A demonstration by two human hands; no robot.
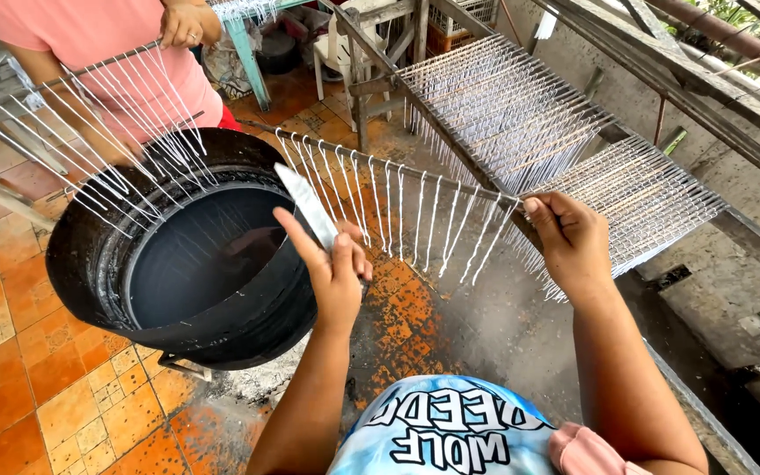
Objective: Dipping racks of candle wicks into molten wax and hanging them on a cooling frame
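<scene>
My left hand grips a wax-coated knife, its blade pointing up and left toward a row of thin white candles. My right hand holds the right end of a wooden rod from which those candles hang by their wicks. The rod stretches from my right hand toward the rim of a large black vat of dark liquid on my left. The knife blade lies just below the rod's left part, close to the hanging candles.
Another person in a pink shirt stands beyond the vat, holding a second rod of white candles over it. A slanted wooden rack at the right carries several more rods of candles. Orange floor tiles lie at the lower left.
</scene>
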